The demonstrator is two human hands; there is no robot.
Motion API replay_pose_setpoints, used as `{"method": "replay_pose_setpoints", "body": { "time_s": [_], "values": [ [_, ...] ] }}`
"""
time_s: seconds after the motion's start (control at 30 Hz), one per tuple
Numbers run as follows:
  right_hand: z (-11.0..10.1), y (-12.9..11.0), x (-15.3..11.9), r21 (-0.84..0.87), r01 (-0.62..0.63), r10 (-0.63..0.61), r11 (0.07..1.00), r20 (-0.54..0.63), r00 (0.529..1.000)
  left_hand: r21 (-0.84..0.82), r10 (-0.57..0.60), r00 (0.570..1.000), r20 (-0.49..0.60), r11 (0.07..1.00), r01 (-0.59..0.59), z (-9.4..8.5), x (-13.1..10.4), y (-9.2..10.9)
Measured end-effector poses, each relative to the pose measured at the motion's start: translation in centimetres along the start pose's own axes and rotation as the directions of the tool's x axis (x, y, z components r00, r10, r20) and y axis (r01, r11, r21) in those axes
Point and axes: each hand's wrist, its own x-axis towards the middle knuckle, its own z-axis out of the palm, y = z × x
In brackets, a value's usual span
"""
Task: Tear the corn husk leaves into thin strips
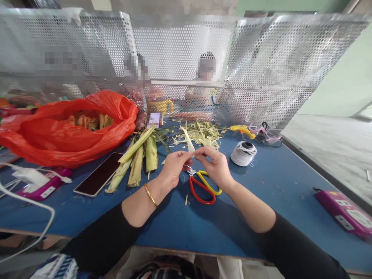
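"What are the fingers doing on your feed?"

"I see the left hand [174, 168] with thumb and forefinger pinched on the lower end of a pale strip [188, 140]. The right hand [215, 164] meets it there, thumb and fingertips closed on the same end."

"And the strip itself?"

"Held just above the blue table [162, 228], at the middle of my view, its pointed tip leaning toward eleven o'clock."

"Taking the fingertips as the clock's centre, what's round them?"

"At five I have scissors [207, 202], red and yellow handles toward me, their blades partly hidden by the left hand. A spool of white thread [243, 155] stands at three, and a yellow glue gun [242, 131] lies at two. I make out a heap of green shreds [205, 133] at twelve to one."

"Left side?"

"Leafy green stalks [151, 153] lie at nine, beside a dark-screened phone [100, 174]. Farther out, toward ten, I get an open red plastic bag [58, 149] with husky pieces inside; they're too blurred for me to name."
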Motion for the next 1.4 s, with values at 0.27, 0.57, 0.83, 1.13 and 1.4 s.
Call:
{"method": "replay_pose_setpoints", "body": {
  "time_s": [0.27, 0.57, 0.83, 1.13, 1.4],
  "values": [
    [-0.11, 0.2, -0.15, -0.173, 0.126, -0.124, 0.977, 0.022, 0.992, -0.064, -0.105, 0.994, 0.038, 0.992, 0.107, -0.08, -0.22, 0.39],
    [0.02, -0.1, 0.11, -0.08, -0.053, 0.053, 0.995, -0.005, 0.999, 0.025, 0.089, 0.996, 0.002, 0.996, -0.089, 0.09, -0.13, -0.1],
    [0.24, 0.18, 0.22, 0.077, -0.218, 0.221, 0.973, -0.027, 0.975, 0.118, 0.226, 0.974, 0.002, 0.967, -0.225, 0.28, -0.28, -0.02],
    [0.25, 0.22, 0.23, 0.147, -0.244, 0.253, 0.959, -0.048, 0.966, 0.141, 0.235, 0.972, 0.032, 0.961, -0.237, 0.21, -0.15, -0.43],
    [-0.16, 0.07, 0.55, 0.285, -0.216, 0.216, 0.934, 0.035, 0.976, 0.026, 0.123, 0.99, 0.063, 0.992, -0.125, 0.11, 0.03, 0.1]
  ]
}}
